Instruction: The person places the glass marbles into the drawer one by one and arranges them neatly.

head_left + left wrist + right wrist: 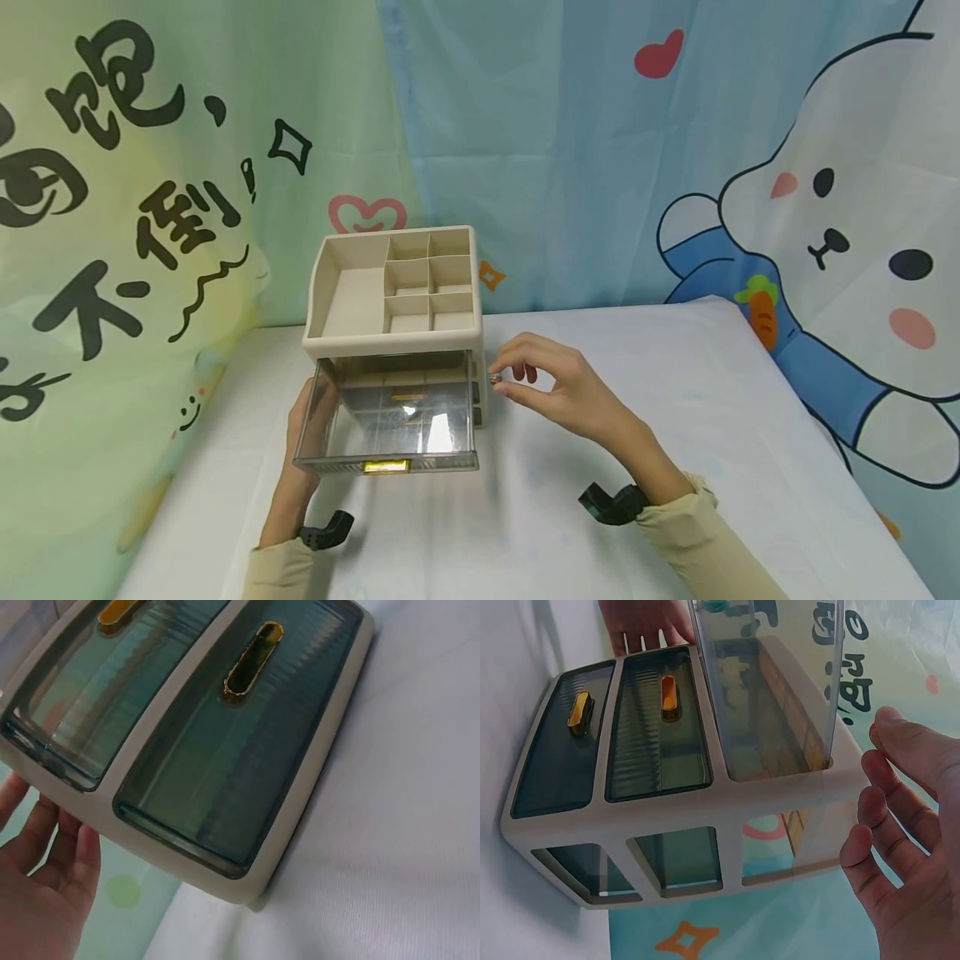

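Closest to me are the rolled beige cuffs, the right sleeve [705, 546] and the left sleeve [276, 573], each with a black wrist strap [613, 505] just above it, reaching over a white-covered bench [555, 525]. Between the forearms stands a cream organizer [390, 343], its divided top tray tilted toward the person and its clear upper drawer [450, 461] pulled well out by the look of it, gold handle [386, 467] foremost, which leaves the inside reachable from above. The lower drawers [240, 750] sit flush in the frame. The two hands are well apart. The left hand [45, 881] rests relaxed fingers against the organizer's side, beside the open drawer, probably to steady the light-looking case. The right hand [551, 375] pinches a tiny shiny piece [495, 378] between thumb and fingertips, just off the organizer's right side; I can't make out what it is. Fingertips alone seem enough for something so small, and that grip keeps the palm well away from the plastic.
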